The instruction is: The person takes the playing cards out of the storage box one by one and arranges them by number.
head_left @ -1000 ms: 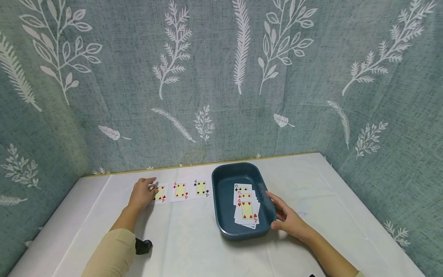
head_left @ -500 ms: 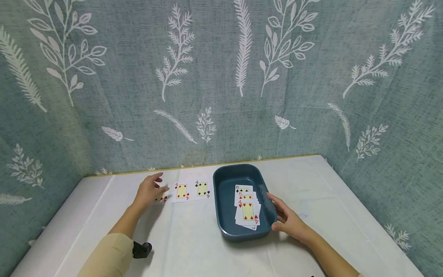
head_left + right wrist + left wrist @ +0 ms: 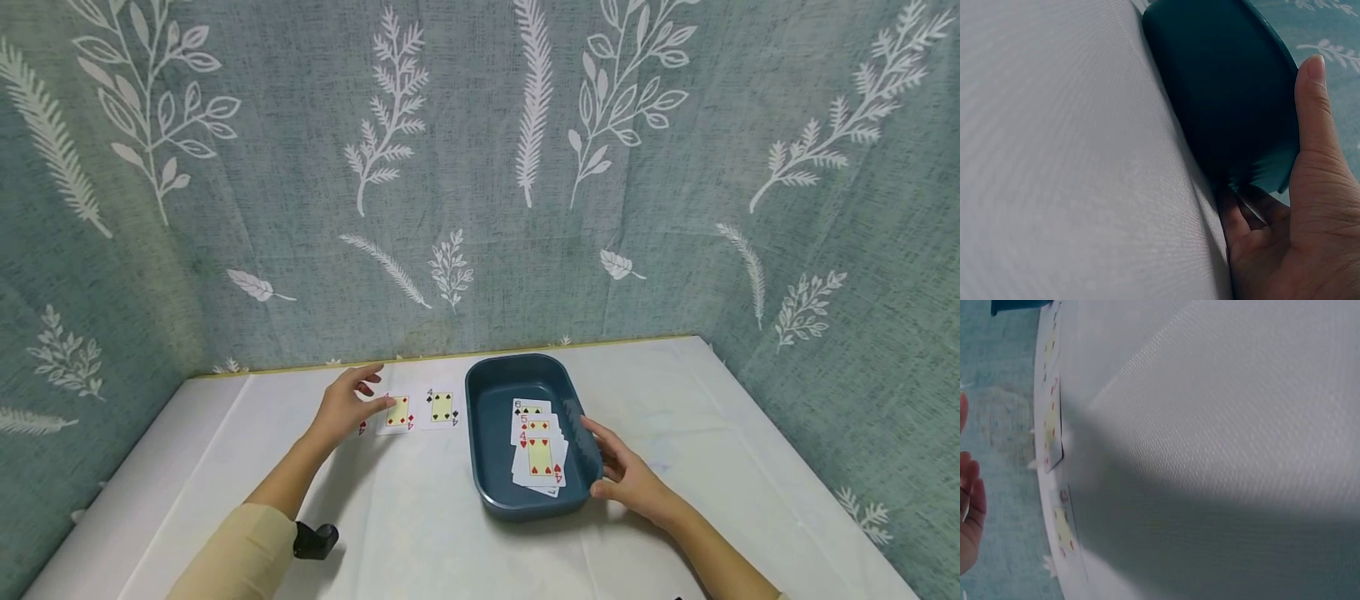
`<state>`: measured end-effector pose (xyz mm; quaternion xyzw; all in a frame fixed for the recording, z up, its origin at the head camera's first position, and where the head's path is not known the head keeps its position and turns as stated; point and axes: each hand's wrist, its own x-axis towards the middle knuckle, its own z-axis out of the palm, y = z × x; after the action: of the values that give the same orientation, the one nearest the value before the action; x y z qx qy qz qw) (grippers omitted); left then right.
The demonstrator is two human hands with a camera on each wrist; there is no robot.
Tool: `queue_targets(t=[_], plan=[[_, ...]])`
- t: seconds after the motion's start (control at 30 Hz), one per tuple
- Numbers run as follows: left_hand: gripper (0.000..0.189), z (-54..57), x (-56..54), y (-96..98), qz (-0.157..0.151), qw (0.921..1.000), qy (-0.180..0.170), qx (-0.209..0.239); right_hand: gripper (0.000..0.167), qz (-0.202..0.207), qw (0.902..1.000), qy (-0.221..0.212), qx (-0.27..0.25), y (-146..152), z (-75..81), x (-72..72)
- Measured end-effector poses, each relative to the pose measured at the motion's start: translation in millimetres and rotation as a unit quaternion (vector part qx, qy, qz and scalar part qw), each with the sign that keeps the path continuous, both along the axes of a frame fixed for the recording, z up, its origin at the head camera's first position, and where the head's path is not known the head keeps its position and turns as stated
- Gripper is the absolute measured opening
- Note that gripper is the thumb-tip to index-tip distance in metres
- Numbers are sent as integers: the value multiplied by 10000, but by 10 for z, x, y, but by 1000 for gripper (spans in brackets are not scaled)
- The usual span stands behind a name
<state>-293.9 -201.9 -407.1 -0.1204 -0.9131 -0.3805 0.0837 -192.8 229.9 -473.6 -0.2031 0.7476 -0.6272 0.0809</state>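
My left hand (image 3: 351, 408) is raised over the row of playing cards at the back left, fingers spread and loosely bent. Its thumb overlaps the four of diamonds (image 3: 403, 419), and it mostly covers a red four (image 3: 363, 429). To the right lies a black four (image 3: 442, 407). The left wrist view catches a few fingers (image 3: 974, 503) beside the cards. My right hand (image 3: 633, 483) rests against the right side of a dark teal tray (image 3: 525, 507), thumb at the near corner. In the right wrist view its thumb (image 3: 1314, 106) lies straight along the tray's outer wall.
Overlapping cards lie face up in the tray, with the four of hearts (image 3: 540, 458) in front and a six (image 3: 531, 407) at the back. A white cloth (image 3: 420, 533) covers the table. Leaf-patterned green fabric (image 3: 480, 208) hangs behind and beside it.
My left hand has moved right, from the leftmost card toward the four of diamonds, its fingers no longer at the card. The right hand stays at the tray. The view shifts slightly.
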Motion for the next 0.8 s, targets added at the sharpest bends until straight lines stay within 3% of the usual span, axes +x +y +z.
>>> queue_targets(t=[0.27, 0.57, 0.8], plan=[[64, -38, 133, 95, -151, 9980, -339, 520, 91, 198, 9994, 201, -175, -7, -20, 7], [55, 16, 238, 373, -658, 9929, 38, 992, 90, 164, 9996, 186, -166, 9, -27, 1], [52, 81, 280, 590, -681, 9896, 77, 1261, 89, 175, 9996, 165, -153, 3, -7, -22]])
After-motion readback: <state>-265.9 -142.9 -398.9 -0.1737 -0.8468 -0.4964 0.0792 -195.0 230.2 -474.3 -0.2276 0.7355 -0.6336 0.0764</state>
